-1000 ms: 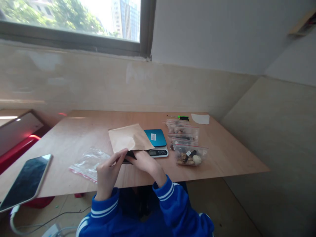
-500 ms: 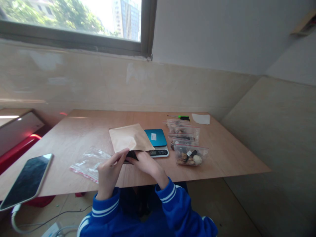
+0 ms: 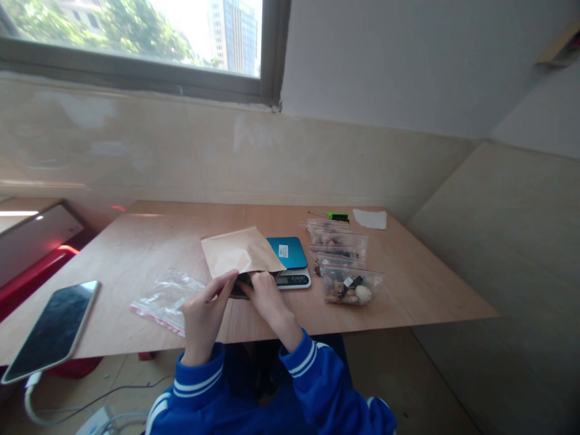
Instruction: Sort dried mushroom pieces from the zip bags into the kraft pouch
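Observation:
A brown kraft paper bag (image 3: 240, 249) lies on the table with its dark mouth turned toward me. My left hand (image 3: 206, 314) pinches the bag's near edge between thumb and fingers. At the mouth, my right hand (image 3: 269, 302) has its fingers curled into the opening; their tips, and whatever they hold, are hidden. Just behind and right of the bag sits a kitchen scale with a blue plate (image 3: 290, 252) and a black display, partly covered by the paper. An emptied-looking clear zip bag (image 3: 167, 299) lies left of my left hand.
Several zip bags of dried foods stand in a row at the right, the nearest zip bag (image 3: 347, 290) closest to me. Behind them are a green-black screwdriver (image 3: 338, 216) and a white paper piece (image 3: 370, 219). A cabled phone (image 3: 52, 329) overhangs the table's left front edge.
My right hand has drawn back slightly from the bag's mouth and its fingers have curled more. My left hand keeps its pinch on the edge. The view has shifted a little.

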The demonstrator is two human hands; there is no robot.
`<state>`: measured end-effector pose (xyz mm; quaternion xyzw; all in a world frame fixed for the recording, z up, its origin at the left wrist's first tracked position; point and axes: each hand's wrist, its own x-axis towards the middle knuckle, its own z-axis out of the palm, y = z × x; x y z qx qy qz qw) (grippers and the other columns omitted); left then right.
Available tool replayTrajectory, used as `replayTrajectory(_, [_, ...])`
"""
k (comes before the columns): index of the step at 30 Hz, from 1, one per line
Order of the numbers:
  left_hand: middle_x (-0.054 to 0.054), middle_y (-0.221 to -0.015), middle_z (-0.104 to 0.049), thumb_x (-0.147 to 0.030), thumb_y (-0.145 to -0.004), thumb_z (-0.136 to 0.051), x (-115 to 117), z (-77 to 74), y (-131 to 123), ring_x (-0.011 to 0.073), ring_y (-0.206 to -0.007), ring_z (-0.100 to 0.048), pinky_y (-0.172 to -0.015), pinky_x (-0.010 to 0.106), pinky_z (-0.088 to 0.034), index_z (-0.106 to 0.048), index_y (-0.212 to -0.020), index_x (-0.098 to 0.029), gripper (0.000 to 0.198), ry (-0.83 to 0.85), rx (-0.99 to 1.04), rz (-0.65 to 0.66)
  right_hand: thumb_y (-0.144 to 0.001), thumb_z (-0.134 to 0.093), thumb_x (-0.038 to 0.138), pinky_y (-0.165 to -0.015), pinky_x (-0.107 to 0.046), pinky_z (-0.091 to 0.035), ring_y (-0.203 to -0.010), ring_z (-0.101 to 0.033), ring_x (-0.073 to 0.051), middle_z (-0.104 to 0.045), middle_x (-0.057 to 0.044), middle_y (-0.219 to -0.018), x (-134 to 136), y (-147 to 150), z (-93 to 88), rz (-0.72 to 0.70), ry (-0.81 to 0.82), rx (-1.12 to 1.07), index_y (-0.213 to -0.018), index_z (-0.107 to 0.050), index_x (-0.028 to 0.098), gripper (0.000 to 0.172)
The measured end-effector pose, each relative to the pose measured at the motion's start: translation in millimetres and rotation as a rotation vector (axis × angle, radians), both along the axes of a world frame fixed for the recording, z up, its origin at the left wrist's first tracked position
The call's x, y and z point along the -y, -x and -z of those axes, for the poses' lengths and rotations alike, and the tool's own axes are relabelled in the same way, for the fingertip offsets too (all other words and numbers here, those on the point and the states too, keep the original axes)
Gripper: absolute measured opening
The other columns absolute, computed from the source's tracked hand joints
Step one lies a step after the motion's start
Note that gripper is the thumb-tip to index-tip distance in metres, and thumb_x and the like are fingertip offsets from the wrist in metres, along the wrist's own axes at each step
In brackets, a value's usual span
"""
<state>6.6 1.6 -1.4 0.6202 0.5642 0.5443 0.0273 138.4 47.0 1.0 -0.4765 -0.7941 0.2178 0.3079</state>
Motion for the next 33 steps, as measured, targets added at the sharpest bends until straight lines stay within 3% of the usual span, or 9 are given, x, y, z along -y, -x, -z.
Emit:
replayTrajectory(11, [-0.004, -0.093, -0.076, -0.033, -0.084, -0.064, 2, -5.1, 0, 0.014, -0.078, -0.072, -0.068, 0.019, -0.054, -0.073, -0.097, -0.028, 0.016, 0.027, 0.052, -0.015, -0.092, -0.057, 0.022, -0.082, -0.034, -0.052, -0.094, -0.067, -0.024, -0.07, -0.012, -0.102, 15, -3, -14.7, -0.039, -0.116, 0.242, -0.112, -0.064, 0.016, 0.022])
replayTrajectory(19, [-0.004, -0.091, -0.076, -0.038, -0.083, -0.064, 6, -12.7, -2, 0.0159, -0.078, -0.072, -0.068, 0.022, -0.054, -0.074, -0.094, -0.029, 0.018, 0.073, 0.1, -0.094, -0.097, -0.046, 0.027, -0.085, -0.033, -0.045, -0.1, -0.061, -0.02, -0.068, -0.005, -0.103, 16, -12, -9.3, -0.144, -0.354, 0.202, -0.11, -0.061, 0.02, 0.021])
replayTrajectory(25, [-0.005, -0.087, -0.076, -0.037, -0.081, -0.065, 4, -21.5, -2, 0.0164, -0.079, -0.072, -0.07, 0.022, -0.056, -0.075, -0.09, -0.029, 0.016, 0.12, 0.216, -0.017, -0.101, -0.036, 0.031, -0.083, -0.033, -0.039, -0.089, -0.059, -0.019, -0.066, -0.005, -0.095, 15, -16, -0.1, -0.094, -0.569, 0.204, -0.112, -0.06, 0.021, 0.029])
replayTrajectory(33, [-0.005, -0.083, -0.076, -0.035, -0.079, -0.065, -6, -34.7, -3, 0.017, -0.077, -0.073, -0.07, 0.022, -0.057, -0.075, -0.087, -0.029, 0.014, 0.159, 0.234, 0.033, -0.1, -0.039, 0.029, -0.087, -0.034, -0.037, -0.093, -0.057, -0.019, -0.066, -0.007, -0.097, 11, -17, -2.1, -0.049, -0.594, 0.037, -0.112, -0.061, 0.02, 0.026])
